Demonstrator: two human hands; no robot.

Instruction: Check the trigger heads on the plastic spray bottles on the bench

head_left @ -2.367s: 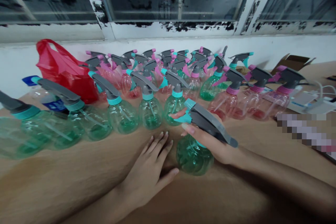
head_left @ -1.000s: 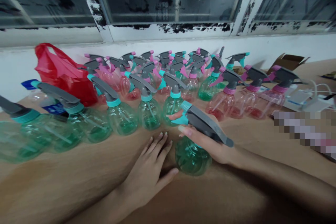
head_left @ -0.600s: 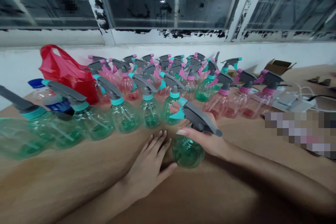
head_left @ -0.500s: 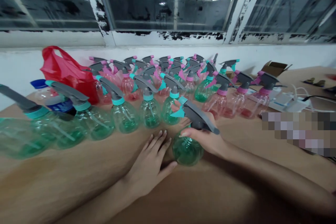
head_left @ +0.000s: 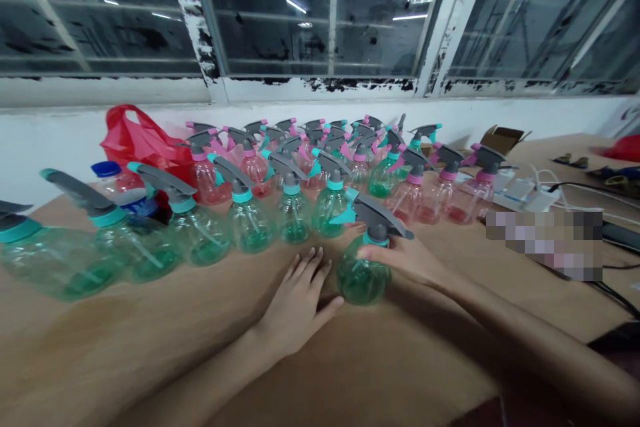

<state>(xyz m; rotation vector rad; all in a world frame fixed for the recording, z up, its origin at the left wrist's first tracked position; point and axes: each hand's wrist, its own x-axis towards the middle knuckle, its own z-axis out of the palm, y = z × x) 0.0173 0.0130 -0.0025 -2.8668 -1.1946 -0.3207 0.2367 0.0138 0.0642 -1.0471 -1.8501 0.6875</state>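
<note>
My right hand [head_left: 407,257] is wrapped round the upper body of a green see-through spray bottle [head_left: 364,280], its thumb just below the teal collar. The bottle stands on the table with its grey and teal trigger head [head_left: 377,215] pointing left. Part of the fingers is hidden behind the bottle. Flat on the table [head_left: 240,383], my left hand [head_left: 300,303] lies with its fingers stretched out, left of the bottle and holding nothing. Beyond it runs a row of green spray bottles, among them one [head_left: 295,217] with a teal collar.
Several pink spray bottles, one of them [head_left: 410,197] in front, crowd toward the wall. A red plastic bag [head_left: 150,150] and a blue-capped bottle [head_left: 107,177] stand at the left. On the right are a white power strip [head_left: 537,199], cables and a cardboard box [head_left: 505,140].
My right hand has gone from the neck under the trigger down to the bottle's shoulder, so the teal collar now shows. The view has turned slightly left; my left hand stays flat.
</note>
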